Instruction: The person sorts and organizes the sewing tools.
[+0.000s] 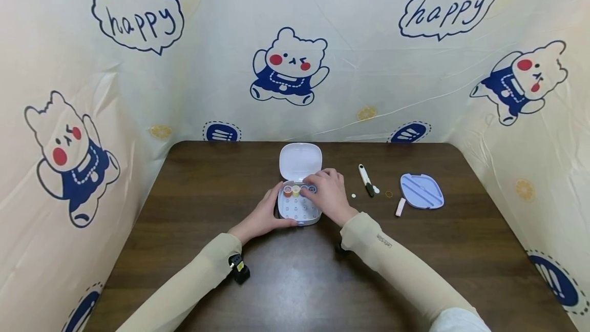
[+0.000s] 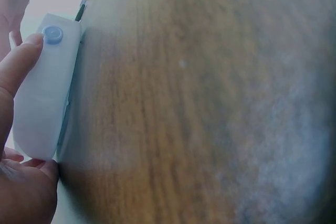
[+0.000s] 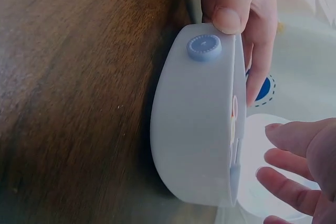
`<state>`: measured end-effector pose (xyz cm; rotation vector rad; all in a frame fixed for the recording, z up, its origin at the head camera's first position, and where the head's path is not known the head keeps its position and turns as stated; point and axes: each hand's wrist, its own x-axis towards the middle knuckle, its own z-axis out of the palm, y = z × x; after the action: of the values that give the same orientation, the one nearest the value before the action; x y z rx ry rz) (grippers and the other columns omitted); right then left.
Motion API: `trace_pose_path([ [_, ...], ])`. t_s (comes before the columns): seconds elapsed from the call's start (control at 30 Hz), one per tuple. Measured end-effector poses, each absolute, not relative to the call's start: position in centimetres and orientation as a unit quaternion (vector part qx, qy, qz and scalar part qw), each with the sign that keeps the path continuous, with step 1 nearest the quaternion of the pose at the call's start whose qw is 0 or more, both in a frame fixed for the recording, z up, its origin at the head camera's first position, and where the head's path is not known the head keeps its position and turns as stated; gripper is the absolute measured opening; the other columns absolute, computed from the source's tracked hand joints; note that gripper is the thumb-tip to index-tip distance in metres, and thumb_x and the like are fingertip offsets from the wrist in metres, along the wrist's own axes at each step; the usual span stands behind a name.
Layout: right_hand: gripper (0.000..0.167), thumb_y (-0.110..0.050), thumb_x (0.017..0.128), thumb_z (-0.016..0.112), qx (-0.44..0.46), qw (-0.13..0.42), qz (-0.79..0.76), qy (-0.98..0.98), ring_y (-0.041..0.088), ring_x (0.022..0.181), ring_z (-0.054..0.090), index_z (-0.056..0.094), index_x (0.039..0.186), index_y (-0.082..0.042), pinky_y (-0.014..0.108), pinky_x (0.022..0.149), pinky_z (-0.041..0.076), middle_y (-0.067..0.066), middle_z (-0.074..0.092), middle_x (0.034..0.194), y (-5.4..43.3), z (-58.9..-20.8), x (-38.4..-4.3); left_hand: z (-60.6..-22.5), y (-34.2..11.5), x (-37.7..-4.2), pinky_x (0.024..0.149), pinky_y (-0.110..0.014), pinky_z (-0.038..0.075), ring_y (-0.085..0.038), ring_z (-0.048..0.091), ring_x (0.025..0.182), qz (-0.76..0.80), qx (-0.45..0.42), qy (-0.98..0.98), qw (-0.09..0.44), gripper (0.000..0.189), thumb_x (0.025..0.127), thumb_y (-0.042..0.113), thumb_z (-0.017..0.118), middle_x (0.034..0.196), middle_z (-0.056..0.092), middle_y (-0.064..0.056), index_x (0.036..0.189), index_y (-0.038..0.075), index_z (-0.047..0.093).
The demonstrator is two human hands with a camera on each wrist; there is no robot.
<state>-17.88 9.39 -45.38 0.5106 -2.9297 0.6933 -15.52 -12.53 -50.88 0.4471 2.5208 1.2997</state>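
A small white sewing box point(image 1: 301, 223) with rows of pegs sits on the table, its lid point(image 1: 300, 162) raised at the back. In its back row stand small thread spools, including an orange-red spool point(image 1: 288, 191), a yellow spool point(image 1: 296, 191) and a blue spool point(image 1: 312, 188). My left hand point(image 1: 264, 216) grips the box from the left, thumb along the front near the blue button latch point(image 3: 204, 47). Above the right half, my right hand point(image 1: 330, 194) reaches in by the spools. In the right wrist view its fingers are loosely spread, holding nothing visible.
Right of the box lie a white-and-black slim tool point(image 1: 366, 180), a small white disc point(image 1: 353, 195), a thin yellowish ring point(image 1: 389, 194) and a pale pink stick point(image 1: 400, 207). Farther right is a periwinkle tray point(image 1: 421, 191). A printed curtain surrounds the wooden table point(image 1: 212, 173).
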Motion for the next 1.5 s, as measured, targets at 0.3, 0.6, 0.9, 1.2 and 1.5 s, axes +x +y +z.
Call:
trace_pose_path([
  [0.3, 0.026, -0.030, 0.095, 0.079, 0.163, 0.048, 0.241, -0.956, 0.033, 0.122, 0.053, 0.080, 0.114, -0.013, 0.055, 0.107, 0.039, 0.007, 0.075, 0.113, 10.5, -45.4, -17.3, -51.1, -12.6, -15.6, 0.120, -0.054, 0.033, -0.034, 0.037, 0.147, 0.447, 0.159, 0.870, 0.137, 0.124, 0.080, 0.046, 0.090, 0.165, 0.026, -0.021, 0.168, 0.010, 0.010],
  [0.6, 0.025, -0.028, 0.095, 0.079, 0.150, 0.055, 0.246, -0.956, 0.033, 0.121, 0.054, 0.079, 0.115, -0.014, 0.052, 0.103, 0.043, 0.007, 0.075, 0.114, 12.2, -46.0, -16.9, -51.3, -12.7, -15.5, 0.120, -0.055, 0.032, -0.035, 0.036, 0.148, 0.450, 0.156, 0.868, 0.140, 0.125, 0.079, 0.048, 0.091, 0.166, 0.025, -0.021, 0.168, 0.010, 0.011],
  [0.9, 0.022, -0.027, 0.097, 0.077, 0.143, 0.061, 0.256, -0.954, 0.034, 0.120, 0.054, 0.079, 0.115, -0.014, 0.052, 0.103, 0.043, 0.008, 0.075, 0.115, 13.7, -46.4, -16.7, -51.2, -12.7, -15.5, 0.121, -0.055, 0.031, -0.034, 0.034, 0.149, 0.451, 0.146, 0.869, 0.140, 0.126, 0.079, 0.049, 0.091, 0.166, 0.024, -0.020, 0.168, 0.013, 0.009],
  [1.2, 0.022, -0.026, 0.096, 0.077, 0.142, 0.089, 0.251, -0.953, 0.036, 0.118, 0.057, 0.079, 0.115, -0.013, 0.055, 0.101, 0.043, 0.009, 0.076, 0.114, 15.6, -46.7, -16.4, -51.2, -12.7, -15.6, 0.121, -0.054, 0.031, -0.034, 0.035, 0.148, 0.447, 0.146, 0.872, 0.138, 0.127, 0.078, 0.049, 0.092, 0.165, 0.026, -0.020, 0.168, 0.012, 0.011],
  [1.5, 0.025, -0.026, 0.097, 0.077, 0.123, 0.079, 0.250, -0.957, 0.037, 0.119, 0.056, 0.078, 0.117, -0.012, 0.058, 0.103, 0.042, 0.011, 0.075, 0.118, 17.4, -47.0, -16.3, -51.0, -12.7, -15.6, 0.121, -0.054, 0.030, -0.034, 0.034, 0.149, 0.443, 0.143, 0.873, 0.143, 0.126, 0.078, 0.049, 0.091, 0.166, 0.025, -0.020, 0.168, 0.013, 0.010],
])
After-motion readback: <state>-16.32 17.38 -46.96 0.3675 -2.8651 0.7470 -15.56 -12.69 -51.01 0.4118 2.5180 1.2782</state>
